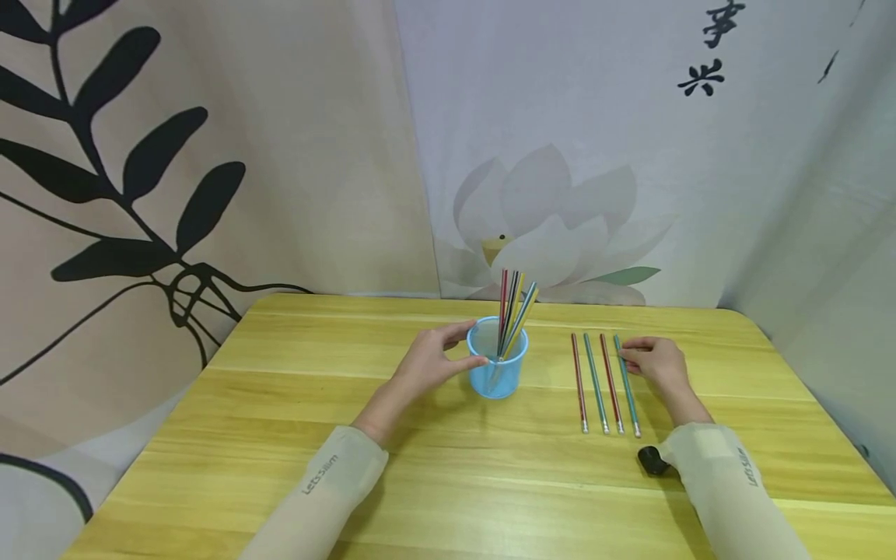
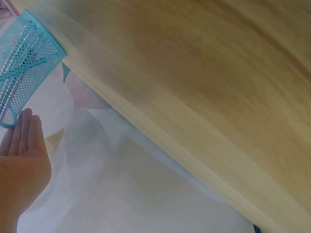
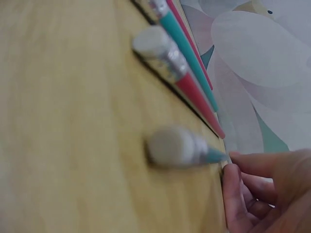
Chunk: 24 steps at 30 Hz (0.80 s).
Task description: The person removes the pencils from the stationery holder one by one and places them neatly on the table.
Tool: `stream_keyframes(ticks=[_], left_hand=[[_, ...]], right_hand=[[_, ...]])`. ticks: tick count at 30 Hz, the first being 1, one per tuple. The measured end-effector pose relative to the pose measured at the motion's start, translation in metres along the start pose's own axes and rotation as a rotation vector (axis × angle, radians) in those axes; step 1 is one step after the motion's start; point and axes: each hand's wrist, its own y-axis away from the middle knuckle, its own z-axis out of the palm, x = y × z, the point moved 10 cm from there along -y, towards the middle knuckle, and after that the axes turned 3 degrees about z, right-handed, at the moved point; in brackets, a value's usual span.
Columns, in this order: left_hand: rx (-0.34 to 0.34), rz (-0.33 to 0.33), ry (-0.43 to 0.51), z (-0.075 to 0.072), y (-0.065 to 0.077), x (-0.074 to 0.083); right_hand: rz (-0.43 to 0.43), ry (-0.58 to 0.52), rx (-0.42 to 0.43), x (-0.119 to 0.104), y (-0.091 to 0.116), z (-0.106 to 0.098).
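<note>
A light-blue mesh pencil cup (image 1: 495,379) stands at the table's middle toward the back, with several pencils (image 1: 516,311) in red, black, yellow and teal leaning in it. My left hand (image 1: 434,358) holds the cup from the left, thumb at the near rim and fingers along the far side. In the left wrist view those fingers lie long against the mesh. To the right, red and teal pencils lie in a row, white erasers toward me. My right hand (image 1: 656,362) pinches the rightmost teal pencil (image 1: 628,389) near its far end, between thumb and forefinger.
Beside the pinched pencil lie a red pencil (image 1: 611,381), a teal pencil (image 1: 596,381) and another red pencil (image 1: 579,381). A small black object (image 1: 652,460) sits at the right cuff. Behind the wooden table (image 1: 210,459) hangs a printed cloth (image 1: 336,155).
</note>
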Motion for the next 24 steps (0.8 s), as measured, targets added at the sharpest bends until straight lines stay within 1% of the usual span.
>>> stream_keyframes(ticks=[7, 18, 24], left_hand=[[0.002, -0.001, 0.009, 0.001, -0.001, 0.000], [0.000, -0.002, 0.004, 0.002, -0.002, 0.001], [0.006, 0.002, 0.001, 0.002, -0.001, 0.001]], right_hand=[[-0.007, -0.049, -0.004, -0.003, 0.002, -0.001], [-0.022, -0.044, 0.018, -0.008, 0.007, -0.005], [-0.034, -0.055, 0.014, -0.012, 0.012, -0.007]])
